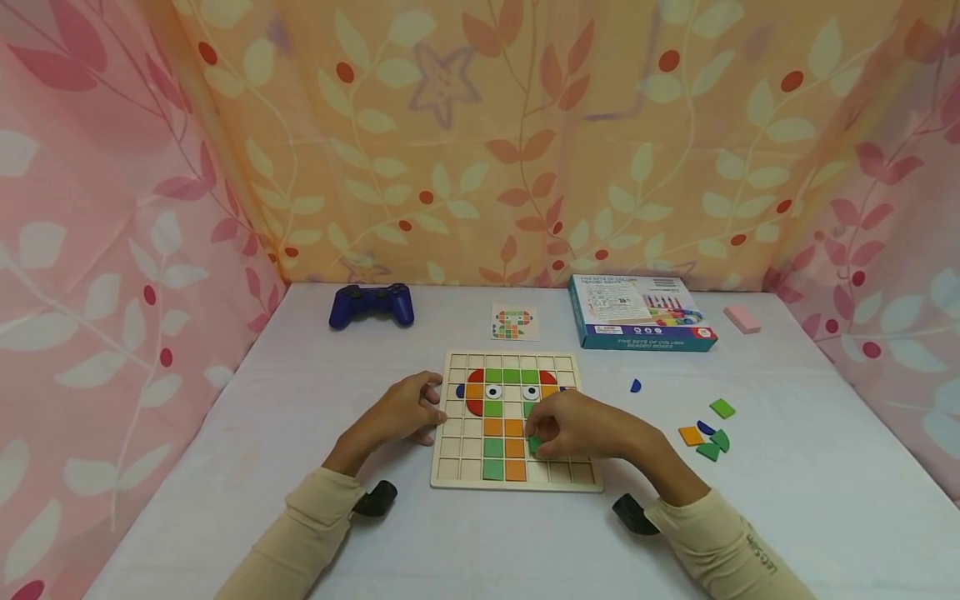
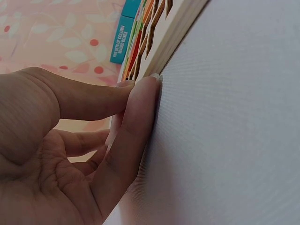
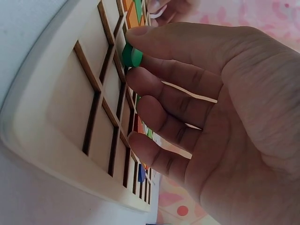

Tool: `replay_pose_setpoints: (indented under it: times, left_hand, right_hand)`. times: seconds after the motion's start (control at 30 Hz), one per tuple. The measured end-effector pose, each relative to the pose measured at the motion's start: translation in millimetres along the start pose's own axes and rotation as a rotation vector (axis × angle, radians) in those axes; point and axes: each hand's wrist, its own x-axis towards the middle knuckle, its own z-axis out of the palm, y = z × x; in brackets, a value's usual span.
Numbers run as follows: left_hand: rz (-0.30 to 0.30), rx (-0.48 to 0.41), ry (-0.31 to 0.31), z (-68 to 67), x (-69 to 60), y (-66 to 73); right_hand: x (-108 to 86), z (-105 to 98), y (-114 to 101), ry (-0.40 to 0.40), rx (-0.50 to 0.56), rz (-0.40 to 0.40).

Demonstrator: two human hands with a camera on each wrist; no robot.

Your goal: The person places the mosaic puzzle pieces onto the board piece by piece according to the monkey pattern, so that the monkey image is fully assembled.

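Observation:
A wooden grid board lies on the white table, with red, green, orange and blue pieces and two eye tiles set in its cells. At its left edge, my left hand holds the rim between thumb and index finger, as the left wrist view shows. Over the right half of the board, my right hand pinches a green piece with a rounded edge between thumb and index finger, close to the cells. That hand covers some of the right-hand cells in the head view.
Behind the board lies a small pattern card. A blue game controller is at the back left, a flat box and a pink block at the back right. Loose pieces, including an orange square and a blue half-round, lie to the right.

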Motion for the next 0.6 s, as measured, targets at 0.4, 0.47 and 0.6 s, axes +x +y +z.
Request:
replay_pose_setpoints:
  times: [0.4,0.47,0.6]
  left_hand:
    - [-0.002,0.005,0.005,0.2,-0.1,-0.6]
    - [0.001,0.005,0.005,0.0,-0.2,-0.4]
    - [0.006,0.004,0.003,-0.1,-0.2,0.0]
  right_hand:
    - [0.7,1.1,0.1,-0.013,-0.006,-0.025]
    - [0.2,0.7,-0.2,-0.018,-0.001,-0.023]
    - [-0.1,-0.8,0.2,-0.028,0.005,-0.015]
